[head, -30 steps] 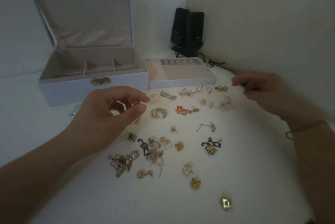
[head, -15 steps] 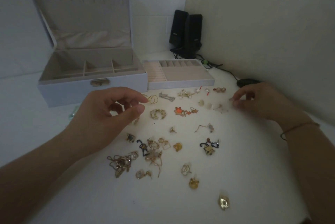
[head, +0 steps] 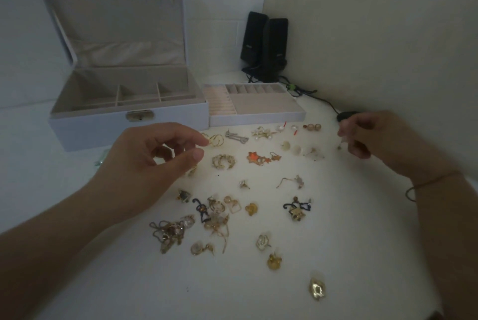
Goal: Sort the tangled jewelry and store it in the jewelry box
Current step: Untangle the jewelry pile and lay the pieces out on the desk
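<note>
The left hand (head: 152, 162) is held above the white table (head: 362, 255), thumb and forefinger curled toward each other but apart, nothing gripped, just beside a pair of gold hoops (head: 214, 140). The right hand (head: 375, 136) is raised at the far right, fingertips pinched on a small pale earring (head: 342, 141). The remaining jewelry is scattered over the table, a tangled gold chain (head: 168, 233) among it. The jewelry box (head: 129, 123) is seen open behind, its removable tray (head: 256, 112) set touching its right side.
</note>
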`<state>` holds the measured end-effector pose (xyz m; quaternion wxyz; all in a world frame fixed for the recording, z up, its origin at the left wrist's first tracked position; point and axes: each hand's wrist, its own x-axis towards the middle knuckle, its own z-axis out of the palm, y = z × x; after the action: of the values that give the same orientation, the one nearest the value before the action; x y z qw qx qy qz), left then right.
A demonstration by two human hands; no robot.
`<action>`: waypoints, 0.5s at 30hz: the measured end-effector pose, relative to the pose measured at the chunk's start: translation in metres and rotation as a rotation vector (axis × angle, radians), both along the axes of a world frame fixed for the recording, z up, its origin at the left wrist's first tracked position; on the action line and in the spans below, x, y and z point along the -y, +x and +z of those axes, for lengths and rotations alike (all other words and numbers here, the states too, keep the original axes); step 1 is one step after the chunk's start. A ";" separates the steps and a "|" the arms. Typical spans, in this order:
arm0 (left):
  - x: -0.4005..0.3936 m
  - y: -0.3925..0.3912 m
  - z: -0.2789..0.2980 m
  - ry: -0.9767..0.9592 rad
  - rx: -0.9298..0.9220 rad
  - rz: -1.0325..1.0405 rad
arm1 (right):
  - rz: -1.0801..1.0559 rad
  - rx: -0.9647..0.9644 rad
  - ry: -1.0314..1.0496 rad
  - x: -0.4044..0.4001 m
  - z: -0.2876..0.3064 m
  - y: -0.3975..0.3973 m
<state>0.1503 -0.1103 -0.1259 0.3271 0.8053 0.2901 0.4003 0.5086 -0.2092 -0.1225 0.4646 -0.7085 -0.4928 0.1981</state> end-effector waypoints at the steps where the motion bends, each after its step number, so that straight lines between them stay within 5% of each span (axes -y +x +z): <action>1: 0.000 0.000 0.000 0.000 -0.006 0.004 | 0.012 -0.036 0.018 0.000 0.001 0.000; 9: 0.001 0.001 0.000 -0.041 0.010 -0.060 | 0.474 -0.395 0.148 0.005 0.015 -0.023; 15: 0.021 0.010 0.002 -0.280 -0.035 -0.376 | 0.916 -0.291 0.050 -0.010 0.009 -0.108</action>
<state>0.1608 -0.1316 -0.1239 0.4992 0.7990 0.1933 0.2741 0.4008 -0.1994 -0.1138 0.4106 -0.3722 -0.6886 0.4677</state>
